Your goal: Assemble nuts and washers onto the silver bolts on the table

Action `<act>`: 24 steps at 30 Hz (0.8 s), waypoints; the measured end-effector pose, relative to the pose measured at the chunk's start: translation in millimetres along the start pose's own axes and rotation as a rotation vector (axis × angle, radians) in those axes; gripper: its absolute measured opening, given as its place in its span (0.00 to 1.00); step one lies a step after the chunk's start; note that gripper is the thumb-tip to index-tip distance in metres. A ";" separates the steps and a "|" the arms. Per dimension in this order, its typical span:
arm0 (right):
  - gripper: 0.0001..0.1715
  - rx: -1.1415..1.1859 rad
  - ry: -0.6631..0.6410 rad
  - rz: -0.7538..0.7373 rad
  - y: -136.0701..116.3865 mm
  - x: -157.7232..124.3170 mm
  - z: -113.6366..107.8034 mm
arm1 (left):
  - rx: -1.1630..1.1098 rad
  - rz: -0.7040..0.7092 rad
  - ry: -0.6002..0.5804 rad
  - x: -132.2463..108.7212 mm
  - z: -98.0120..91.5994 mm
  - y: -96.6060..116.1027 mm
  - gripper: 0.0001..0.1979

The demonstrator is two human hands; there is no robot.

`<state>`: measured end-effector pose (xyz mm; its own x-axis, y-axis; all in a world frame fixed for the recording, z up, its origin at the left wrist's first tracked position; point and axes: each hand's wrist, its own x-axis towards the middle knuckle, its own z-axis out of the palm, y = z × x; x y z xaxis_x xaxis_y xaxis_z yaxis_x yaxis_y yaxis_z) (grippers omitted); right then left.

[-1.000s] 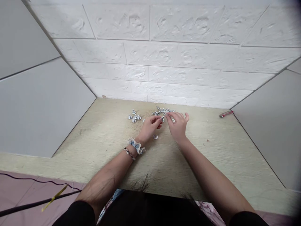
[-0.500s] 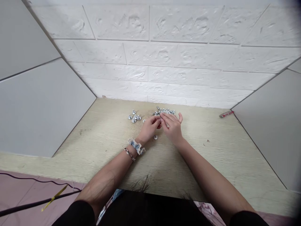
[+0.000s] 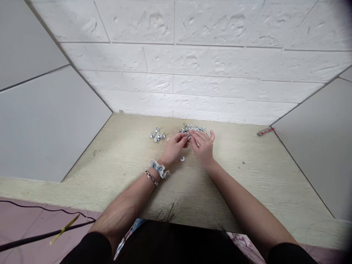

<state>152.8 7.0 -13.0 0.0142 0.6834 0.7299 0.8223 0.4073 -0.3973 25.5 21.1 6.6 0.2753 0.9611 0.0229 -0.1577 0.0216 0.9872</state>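
My left hand [image 3: 176,146] and my right hand [image 3: 202,146] meet over the middle of the table. Both are closed, fingertips pinching a small metal bolt [image 3: 189,136] between them; most of it is covered by fingers. Just behind the hands lies a loose pile of bolts, nuts and washers [image 3: 195,128], partly hidden. To the left stand several bolts with washers [image 3: 157,135], heads down on the wood. A single washer [image 3: 182,158] lies flat below my hands. Another washer [image 3: 168,139] is mostly covered by my left hand.
The pale wooden table [image 3: 132,154] ends at a white brick-patterned wall [image 3: 189,62], with grey panels [image 3: 55,124] at either side. A red-and-silver tool [image 3: 265,132] lies at the far right. A dark pole [image 3: 41,236] with a yellow tie is at lower left.
My right fingertips have shifted slightly to the right, and a bit more of the metal bolt shows between the hands. The loose parts have not moved.
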 end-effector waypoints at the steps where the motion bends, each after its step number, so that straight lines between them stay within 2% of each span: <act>1: 0.17 0.011 0.016 -0.014 0.8 -0.4 1.1 | 0.006 0.002 -0.002 0.2 -0.2 -0.2 0.12; 7: 0.16 0.028 0.029 0.010 0.5 0.3 0.4 | 0.012 -0.022 -0.006 -0.7 0.7 0.0 0.13; 13: 0.19 0.093 -0.002 -0.005 -4.0 -0.1 -5.5 | -0.069 -0.041 0.009 -4.4 2.6 3.3 0.23; 17: 0.23 0.078 -0.054 -0.010 -1.6 0.3 -9.0 | -0.034 -0.008 -0.014 -2.0 1.8 1.8 0.20; 21: 0.22 0.012 -0.023 0.123 12.2 6.9 -11.7 | -0.011 -0.010 0.023 1.3 0.4 -0.1 0.16; 24: 0.18 -0.132 -0.089 0.248 25.1 12.0 -12.8 | 0.010 -0.013 0.044 2.2 -0.5 -0.8 0.16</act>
<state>181.0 17.7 -7.1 0.1784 0.8051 0.5657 0.8670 0.1432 -0.4772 25.7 23.2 5.7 0.2355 0.9719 0.0036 -0.1447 0.0314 0.9890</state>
